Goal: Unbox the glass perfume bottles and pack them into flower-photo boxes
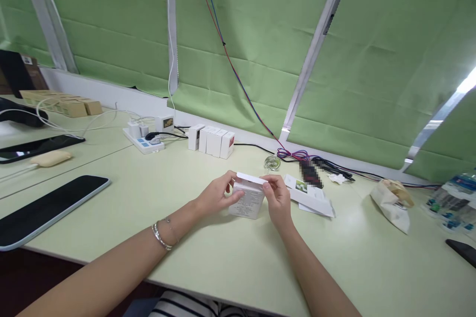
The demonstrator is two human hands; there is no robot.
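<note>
A small white box (247, 204) with fine print on its near face is upright at the middle of the table. Its top flap (252, 178) is raised. My left hand (219, 193) grips the box from the left, thumb across the printed face. On the other side, my right hand (277, 198) pinches the box's upper right corner and flap. The inside of the box is hidden from me. Just right of my right hand lies an unfolded white carton (310, 195) with a green picture on it.
Several small white boxes (213, 141) stand in a row near the wall. A power strip (143, 141) with plugs is left of them. Cables (330, 168) and a glass dish (272, 162) lie behind the carton. A tablet (52, 208), a cloth bag (390, 205) and water bottles (453, 198) flank the table.
</note>
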